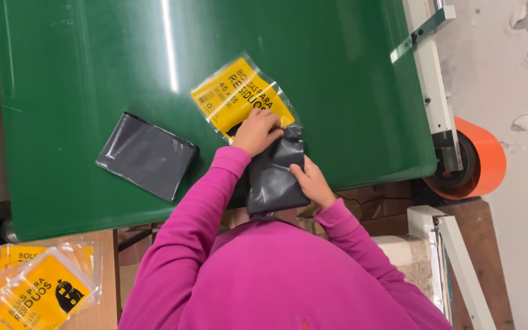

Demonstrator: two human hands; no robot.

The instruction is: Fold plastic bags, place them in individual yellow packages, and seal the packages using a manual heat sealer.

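The green worktop (93, 61) bears a folded black bag (146, 156) at left. At its near edge, the right grip (313, 182) holds another black bag (274, 174); the left grip (256, 130) pinches the yellow pouch (236, 95) over its far end.

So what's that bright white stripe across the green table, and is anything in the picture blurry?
Head view: the stripe is glare from an overhead light on the glossy green table. The clear yellow packet shines a little too. The left hand and right hand on the grey bag look sharp. The yellow packets at the corner are slightly soft.
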